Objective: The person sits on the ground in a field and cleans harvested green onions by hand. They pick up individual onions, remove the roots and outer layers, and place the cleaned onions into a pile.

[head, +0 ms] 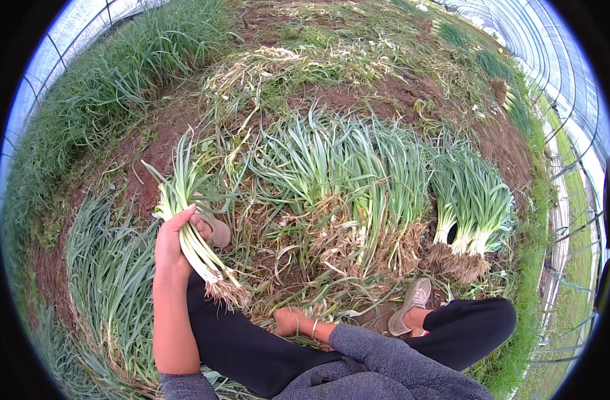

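My left hand is closed around a bunch of leek-like allium stalks. Their green leaves point up and away, and the white ends with brown fibrous roots hang over my left thigh. My right hand is low between my legs, beside dry leaf litter. Its fingers are curled and partly hidden, so I cannot tell whether it grips anything. Before me lies a wide row of uprooted stalks, roots towards me, with dry leaves among them. To its right lie several cleaner bundles with white stems.
More loose stalks lie at my left. A dense stand of growing plants runs along the left side. Farther bundles lie along the right edge, near the plastic tunnel wall. My right shoe is close to the near bundles.
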